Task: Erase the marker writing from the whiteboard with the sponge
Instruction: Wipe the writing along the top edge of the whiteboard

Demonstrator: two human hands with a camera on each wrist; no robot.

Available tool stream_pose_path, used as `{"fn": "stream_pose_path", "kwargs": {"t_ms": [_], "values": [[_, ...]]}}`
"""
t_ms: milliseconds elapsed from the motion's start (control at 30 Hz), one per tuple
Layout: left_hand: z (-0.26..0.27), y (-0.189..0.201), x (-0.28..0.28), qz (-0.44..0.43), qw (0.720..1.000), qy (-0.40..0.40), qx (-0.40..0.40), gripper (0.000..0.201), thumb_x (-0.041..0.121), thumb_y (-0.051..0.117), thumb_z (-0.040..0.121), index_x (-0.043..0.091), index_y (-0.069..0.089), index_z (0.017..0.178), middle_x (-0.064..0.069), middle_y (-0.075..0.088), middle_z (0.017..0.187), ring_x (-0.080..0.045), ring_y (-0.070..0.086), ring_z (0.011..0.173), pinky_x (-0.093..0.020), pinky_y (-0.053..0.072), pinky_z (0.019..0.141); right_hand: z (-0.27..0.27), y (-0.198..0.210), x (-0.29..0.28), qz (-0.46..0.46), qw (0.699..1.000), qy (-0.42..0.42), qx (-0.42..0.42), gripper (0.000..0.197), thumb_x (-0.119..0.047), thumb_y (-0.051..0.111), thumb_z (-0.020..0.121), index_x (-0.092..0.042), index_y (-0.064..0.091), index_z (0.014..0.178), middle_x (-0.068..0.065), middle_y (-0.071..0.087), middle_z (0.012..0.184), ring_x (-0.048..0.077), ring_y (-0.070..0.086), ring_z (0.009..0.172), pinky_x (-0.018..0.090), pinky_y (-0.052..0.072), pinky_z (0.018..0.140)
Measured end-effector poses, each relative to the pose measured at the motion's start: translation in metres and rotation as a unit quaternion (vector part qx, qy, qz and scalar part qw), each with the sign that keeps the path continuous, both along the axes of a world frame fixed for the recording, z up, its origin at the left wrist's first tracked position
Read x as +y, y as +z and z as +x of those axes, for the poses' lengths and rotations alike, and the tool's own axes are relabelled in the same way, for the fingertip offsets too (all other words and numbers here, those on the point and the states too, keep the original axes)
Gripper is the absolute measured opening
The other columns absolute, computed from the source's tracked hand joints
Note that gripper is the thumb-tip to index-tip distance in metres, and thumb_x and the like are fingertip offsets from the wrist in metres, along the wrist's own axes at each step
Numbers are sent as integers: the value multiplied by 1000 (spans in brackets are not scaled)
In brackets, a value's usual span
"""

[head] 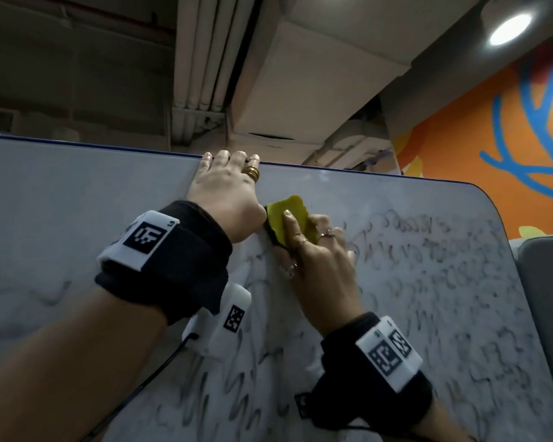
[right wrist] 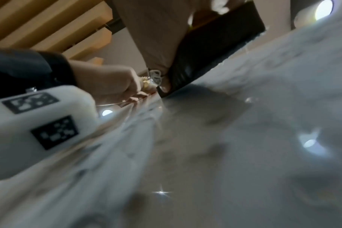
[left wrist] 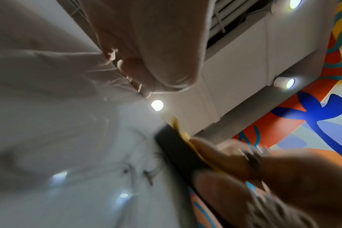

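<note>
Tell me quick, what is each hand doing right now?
Left hand: fingers curled over the whiteboard top edge, holding it.
Right hand: holding the sponge against the whiteboard.

A: Where does the light come from?

B: From round ceiling lamps (head: 509,29); the room is otherwise dim, the ceiling to the far left almost dark. The lamps appear as small bright glare spots on the glossy whiteboard (head: 396,282).

A: And sharpness?

B: The head view is fairly sharp, with straight edges bowed toward the frame borders. In the left wrist view the right hand (left wrist: 273,177) and the sponge (left wrist: 178,151) are smeared by motion. The right wrist view is soft throughout; the near board surface is out of focus, and a shadow lies beneath the sponge.
</note>
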State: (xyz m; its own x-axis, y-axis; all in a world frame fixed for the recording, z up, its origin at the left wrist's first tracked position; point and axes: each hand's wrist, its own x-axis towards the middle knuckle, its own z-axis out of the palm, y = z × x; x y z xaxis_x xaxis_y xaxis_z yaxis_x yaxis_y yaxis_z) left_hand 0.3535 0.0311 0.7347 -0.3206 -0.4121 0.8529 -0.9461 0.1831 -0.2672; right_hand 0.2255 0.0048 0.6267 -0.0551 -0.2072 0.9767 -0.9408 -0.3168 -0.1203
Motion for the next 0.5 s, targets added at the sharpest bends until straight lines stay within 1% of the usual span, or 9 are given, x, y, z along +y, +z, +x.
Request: {"fn": "stream_pose_path", "kwargs": {"t_ms": [33, 100, 133, 200, 300, 333, 400, 467, 500], "values": [[0, 0, -1, -2, 1000, 0, 2, 72, 17, 39, 86, 14, 10, 152, -5, 14, 156, -25, 8, 144, -39, -2, 119, -10, -5, -1, 10, 1000, -11, -5, 55, -43, 39, 88, -29, 39, 141, 12, 40, 138, 37, 41, 118, 51, 39, 87], [0, -1, -2, -4, 1000, -6, 11, 73, 14, 37, 85, 14, 10, 152, -5, 13, 156, -23, 6, 144, -38, -4, 119, -40, -10, -5, 52, 997, -33, -37, 54, -47, 37, 92, -33, 32, 144, 8, 35, 141, 34, 36, 122, 47, 39, 92], [-1, -2, -2, -3, 1000, -10, 17, 73, 13, 37, 85, 14, 10, 152, -4, 13, 156, -23, 5, 144, -38, -4, 119, -56, -8, -7, 63, 996, -36, -58, 52, -46, 39, 94, -33, 31, 144, 6, 33, 141, 32, 35, 122, 46, 39, 93], [-3, -4, -3, -6, 999, -13, 28, 73, 12, 37, 85, 15, 10, 152, -4, 13, 156, -23, 4, 144, -38, -5, 119, -72, 7, -8, 56, 995, -38, -80, 53, -43, 45, 94, -30, 34, 144, 7, 34, 139, 32, 35, 121, 44, 40, 94], [-9, -6, -6, -19, 999, -2, 39, 74, 14, 39, 84, 14, 11, 152, -6, 14, 155, -26, 6, 144, -39, -3, 119, -57, 30, -6, 35, 997, -20, -62, 53, -41, 45, 95, -27, 33, 144, 8, 32, 139, 31, 34, 122, 44, 38, 96], [-10, -7, -7, -23, 999, 2, 42, 74, 15, 39, 84, 14, 10, 152, -6, 15, 154, -26, 6, 144, -40, -3, 119, -49, 31, -5, 36, 998, -11, -48, 54, -41, 44, 95, -28, 30, 145, 7, 30, 141, 30, 32, 124, 45, 37, 98], [-12, -8, -9, -27, 999, 6, 46, 74, 16, 39, 84, 15, 10, 152, -5, 15, 154, -26, 6, 144, -39, -3, 119, -37, 18, -7, 37, 999, 1, -6, 54, -45, 40, 96, -30, 27, 146, 5, 28, 142, 28, 31, 125, 46, 37, 98], [-11, -8, -10, -26, 998, 5, 48, 75, 15, 39, 83, 16, 9, 152, -4, 14, 154, -24, 5, 144, -38, -4, 119, -42, 0, -11, 17, 1000, 14, 19, 55, -52, 36, 92, -31, 35, 143, 6, 35, 138, 30, 37, 120, 48, 41, 91], [-10, -8, -10, -23, 999, 4, 48, 76, 14, 39, 83, 17, 8, 152, -4, 13, 155, -23, 4, 144, -38, -4, 119, -49, -5, -12, 4, 1000, 20, 18, 55, -53, 38, 91, -31, 39, 141, 7, 39, 135, 32, 41, 117, 48, 43, 87]]}}
